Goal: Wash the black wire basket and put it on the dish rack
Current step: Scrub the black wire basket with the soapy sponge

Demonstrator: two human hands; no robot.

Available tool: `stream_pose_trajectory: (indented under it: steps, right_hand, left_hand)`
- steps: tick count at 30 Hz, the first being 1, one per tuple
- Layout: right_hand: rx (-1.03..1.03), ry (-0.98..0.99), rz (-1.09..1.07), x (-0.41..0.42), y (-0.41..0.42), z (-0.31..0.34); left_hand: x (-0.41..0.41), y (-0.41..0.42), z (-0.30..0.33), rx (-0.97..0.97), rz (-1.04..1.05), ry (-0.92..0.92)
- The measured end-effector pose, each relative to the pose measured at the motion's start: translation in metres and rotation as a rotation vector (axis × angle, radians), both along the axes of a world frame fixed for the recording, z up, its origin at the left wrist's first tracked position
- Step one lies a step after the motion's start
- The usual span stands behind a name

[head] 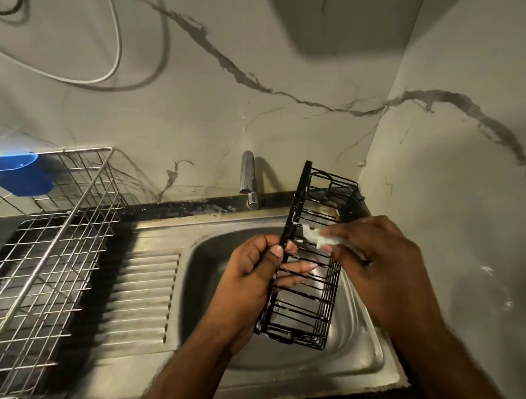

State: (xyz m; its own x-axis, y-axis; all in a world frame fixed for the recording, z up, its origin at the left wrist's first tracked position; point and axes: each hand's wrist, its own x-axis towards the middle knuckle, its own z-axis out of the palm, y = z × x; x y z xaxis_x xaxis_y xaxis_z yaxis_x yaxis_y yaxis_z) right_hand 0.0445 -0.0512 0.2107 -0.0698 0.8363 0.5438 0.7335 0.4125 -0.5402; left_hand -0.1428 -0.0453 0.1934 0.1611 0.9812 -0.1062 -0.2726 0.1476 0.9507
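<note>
Because the black wire basket (310, 261) looks light and stiff yet soapy-slick, held tilted over the sink (355, 339), the left hand (252, 268) pinching its long rim seems the soundest grip, while the right hand (382, 259), just beyond that grip, clutches a sudsy white scrubber (320, 238) against the wires.

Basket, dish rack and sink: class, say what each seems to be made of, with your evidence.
Basket: thin wire with a black, probably painted or coated, finish; the rods are evenly dark. Dish rack: bare silvery metal wire with bright glints, likely steel. Sink: brushed, dull-shining sheet metal, apparently stainless steel.
</note>
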Motion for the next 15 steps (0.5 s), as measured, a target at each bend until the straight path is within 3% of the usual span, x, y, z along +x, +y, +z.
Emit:
stream_pose_trajectory:
  steps: [3, 4, 5, 8, 10, 15]
  right_hand:
    - [0.097, -0.446, 0.103, 0.006, 0.004, -0.003]
    - [0.090, -0.457, 0.113, 0.007, 0.007, -0.006]
    - [0.056, -0.358, 0.105, 0.006, 0.007, -0.008]
    - [-0.100, 0.281, 0.046, 0.004, 0.005, -0.007]
    - [-0.130, 0.421, 0.037, 0.007, 0.005, -0.007]
    - [0.084, -0.241, 0.112, 0.012, 0.008, -0.006]
  left_hand:
    - [0.002, 0.000, -0.001, 0.015, 0.015, 0.017]
    - [0.003, 0.000, -0.001, 0.018, 0.018, 0.017]
    - [0.002, -0.001, 0.000, 0.023, 0.020, 0.014]
    - [-0.001, -0.001, 0.003, 0.019, 0.038, -0.032]
    - [-0.004, 0.000, 0.005, -0.003, 0.058, -0.091]
    - [-0.008, 0.003, 0.004, -0.005, 0.045, -0.104]
